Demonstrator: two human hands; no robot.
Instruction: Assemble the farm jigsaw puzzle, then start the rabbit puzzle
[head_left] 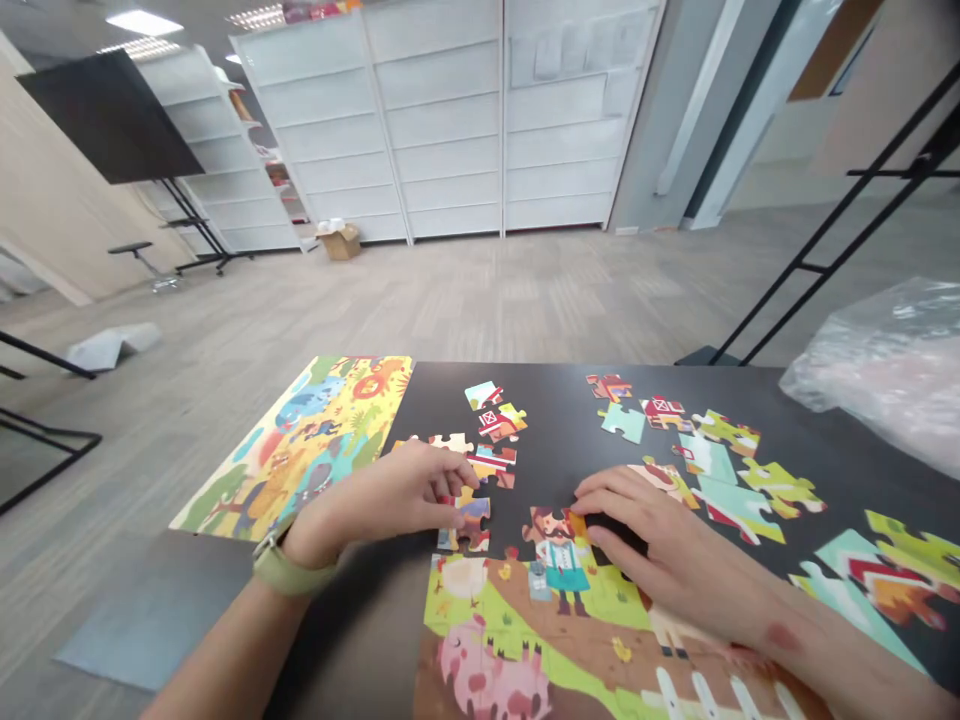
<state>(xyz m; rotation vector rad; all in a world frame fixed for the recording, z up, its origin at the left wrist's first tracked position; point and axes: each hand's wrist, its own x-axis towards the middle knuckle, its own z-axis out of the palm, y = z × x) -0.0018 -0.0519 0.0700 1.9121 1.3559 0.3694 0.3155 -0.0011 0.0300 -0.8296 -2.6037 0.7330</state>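
Observation:
My left hand (412, 488), with a green watch band at the wrist, has its fingers curled and its thumb on a purple and orange puzzle piece (474, 520). That piece lies just above the upper left edge of the partly assembled farm puzzle (480, 670), which shows a pig and a white fence. My right hand (637, 510) rests with fingers extended, the tips at the orange edge beside the mustached farmer piece (564, 565). Under its knuckles, part of the puzzle is hidden. Close to my left fingers are a red-and-white piece (495, 462) and a barn piece (501, 422).
Several loose pieces (709, 458) lie on the right of the black table (555, 430). A finished animal picture (330, 420) sits at the left edge. Clear plastic wrap (885, 350) covers the right corner. Beyond stand white shelves (450, 120) and a screen on a stand (109, 110).

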